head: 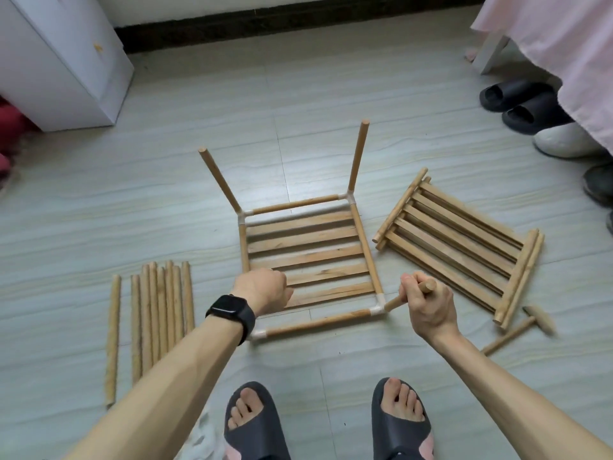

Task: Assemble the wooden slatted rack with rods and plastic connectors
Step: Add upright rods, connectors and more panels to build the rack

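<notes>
Right hand [428, 303] is closed in a full fist around a rod [394, 302]. The rod's lower end sits at the white corner connector [376, 310], on the near right of the slatted panel [308, 257], which lies flat on the floor. The rod's long axis rises from the connector up and to the right, towards the person; seating it likely calls for a push down that line. Left hand [265, 288] bears on the panel's near left side, fingers curled under; whether they grasp it cannot be told.

Black slippers [530, 117] lie beside pink cloth [560, 38]; white cabinet [59, 58] far left.
</notes>
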`<action>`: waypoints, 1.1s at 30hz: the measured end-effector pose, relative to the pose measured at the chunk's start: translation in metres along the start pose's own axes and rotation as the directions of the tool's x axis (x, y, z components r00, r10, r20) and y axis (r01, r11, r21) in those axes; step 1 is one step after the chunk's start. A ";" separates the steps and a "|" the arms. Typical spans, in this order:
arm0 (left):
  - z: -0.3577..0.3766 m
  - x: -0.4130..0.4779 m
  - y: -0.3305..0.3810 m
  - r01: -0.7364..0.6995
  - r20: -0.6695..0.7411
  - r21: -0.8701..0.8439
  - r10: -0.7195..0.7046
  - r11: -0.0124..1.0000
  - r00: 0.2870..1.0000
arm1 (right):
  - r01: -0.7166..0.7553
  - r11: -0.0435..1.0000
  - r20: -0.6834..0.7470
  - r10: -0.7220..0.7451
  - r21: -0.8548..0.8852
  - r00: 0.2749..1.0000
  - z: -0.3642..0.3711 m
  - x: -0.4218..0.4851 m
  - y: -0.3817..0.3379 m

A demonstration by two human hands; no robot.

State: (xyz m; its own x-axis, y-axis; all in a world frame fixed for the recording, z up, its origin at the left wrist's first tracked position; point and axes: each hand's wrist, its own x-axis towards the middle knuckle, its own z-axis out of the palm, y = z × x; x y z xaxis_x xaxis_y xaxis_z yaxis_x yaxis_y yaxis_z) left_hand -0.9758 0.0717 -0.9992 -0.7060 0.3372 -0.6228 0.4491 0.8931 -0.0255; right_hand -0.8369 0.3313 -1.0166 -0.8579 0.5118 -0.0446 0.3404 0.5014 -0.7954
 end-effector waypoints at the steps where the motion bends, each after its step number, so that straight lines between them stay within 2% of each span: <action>1: -0.008 -0.014 -0.012 0.022 -0.027 -0.036 -0.023 0.999 0.999 | -0.039 0.999 0.018 0.038 0.019 0.999 -0.002 -0.001 -0.003; 3: -0.015 -0.040 -0.035 0.057 -0.041 -0.160 -0.064 0.985 0.997 | -0.095 0.995 0.071 0.094 0.020 0.993 -0.009 -0.001 -0.010; 6: -0.008 -0.071 -0.062 0.092 -0.069 -0.401 -0.130 0.911 0.989 | -0.099 0.991 0.134 0.110 -0.088 0.985 -0.025 -0.003 -0.030; 9: 0.002 -0.087 -0.070 0.075 -0.151 -0.607 -0.207 0.791 0.967 | 0.002 0.988 0.037 0.004 -0.153 0.999 -0.045 -0.008 -0.057; 11: 0.006 -0.092 -0.065 0.040 -0.202 -0.680 -0.239 0.733 0.950 | 0.051 0.973 0.015 -0.049 -0.223 0.999 -0.053 -0.008 -0.071; 12: 0.008 -0.094 -0.061 0.029 -0.219 -0.694 -0.249 0.720 0.943 | 0.064 0.940 0.052 -0.049 -0.335 0.997 -0.054 -0.005 -0.076; 14: 0.012 -0.094 -0.052 0.049 -0.235 -0.667 -0.273 0.744 0.933 | 0.084 0.771 0.180 0.040 -0.631 0.983 -0.048 0.001 -0.077; 15: 0.014 -0.094 -0.048 0.069 -0.249 -0.633 -0.287 0.771 0.925 | 0.104 0.694 0.223 0.084 -0.713 0.971 -0.043 0.003 -0.075; 16: 0.015 -0.094 -0.046 0.081 -0.265 -0.606 -0.297 0.791 0.918 | 0.121 0.661 0.253 0.107 -0.740 0.962 -0.037 0.003 -0.072; 19: 0.010 -0.094 -0.052 0.067 -0.305 -0.602 -0.306 0.796 0.902 | 0.138 0.690 0.261 0.077 -0.711 0.962 -0.027 0.007 -0.070; 24: -0.002 -0.091 -0.078 0.111 -0.346 -0.636 -0.410 0.764 0.844 | 0.165 0.699 0.227 -0.004 -0.696 0.974 -0.018 0.010 -0.084; 28: 0.032 -0.094 -0.072 0.155 -0.240 -0.629 -0.380 0.762 0.893 | 0.116 0.760 0.274 0.084 -0.639 0.958 -0.006 -0.009 -0.070; 33: 0.017 -0.086 -0.072 0.184 -0.277 -0.527 -0.372 0.829 0.886 | 0.139 0.738 0.293 0.083 -0.660 0.952 -0.007 0.002 -0.069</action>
State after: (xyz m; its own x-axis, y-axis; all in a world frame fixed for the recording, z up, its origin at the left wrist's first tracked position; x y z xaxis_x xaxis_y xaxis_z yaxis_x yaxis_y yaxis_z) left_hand -0.9385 -0.0268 -0.9575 -0.9441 0.0485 -0.3260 -0.0462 0.9599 0.2765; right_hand -0.8593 0.3020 -0.9573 -0.9018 0.3243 -0.2856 0.3858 0.9019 -0.1941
